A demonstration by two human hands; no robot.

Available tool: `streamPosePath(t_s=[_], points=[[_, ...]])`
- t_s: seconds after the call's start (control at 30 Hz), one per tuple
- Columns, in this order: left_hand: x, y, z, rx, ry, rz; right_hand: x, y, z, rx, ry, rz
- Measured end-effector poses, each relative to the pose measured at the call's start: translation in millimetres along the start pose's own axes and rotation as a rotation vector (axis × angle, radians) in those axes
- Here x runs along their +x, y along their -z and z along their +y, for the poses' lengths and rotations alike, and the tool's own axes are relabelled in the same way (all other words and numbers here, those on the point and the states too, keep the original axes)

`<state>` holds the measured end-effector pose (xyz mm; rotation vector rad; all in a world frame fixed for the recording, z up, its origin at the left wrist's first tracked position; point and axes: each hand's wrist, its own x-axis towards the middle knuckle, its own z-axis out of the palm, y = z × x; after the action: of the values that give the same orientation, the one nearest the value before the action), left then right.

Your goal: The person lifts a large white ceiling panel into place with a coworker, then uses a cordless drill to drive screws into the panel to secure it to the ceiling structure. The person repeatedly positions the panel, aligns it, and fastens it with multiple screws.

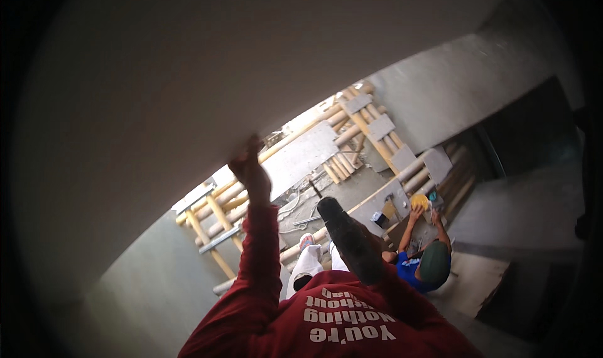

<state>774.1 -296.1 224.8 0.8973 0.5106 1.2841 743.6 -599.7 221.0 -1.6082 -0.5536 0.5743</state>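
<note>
A large pale board [188,69] spans the upper part of the view, in shadow, its lower edge running slantwise. My left hand [252,177] is raised to this edge, fingers drawn together against the board; whatever they pinch is too dark to make out. A black power drill [347,235] with a thin bit [315,189] is in my right hand [375,240], which is mostly hidden behind the tool. The bit points up and away, apart from the board.
Below stand frames of yellowish poles [370,132] with flat plates and a long plank [304,154]. Cables [290,204] lie on the littered floor. At lower right a person in a green cap [434,264] handles a yellow round thing [419,201]. Grey walls [452,81] flank the space.
</note>
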Motion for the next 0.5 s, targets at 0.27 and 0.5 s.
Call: streamPosePath(t_s=[0.27,0.5], points=[[1.5,1.1,1.4,0.060,-0.026,-0.164,-60.4,29.4,37.9,0.552,-0.217,0.141],[-5.2,-8.5,13.0,0.143,-0.034,-0.193,-63.7,20.7,-14.9,0.693,-0.159,0.119]])
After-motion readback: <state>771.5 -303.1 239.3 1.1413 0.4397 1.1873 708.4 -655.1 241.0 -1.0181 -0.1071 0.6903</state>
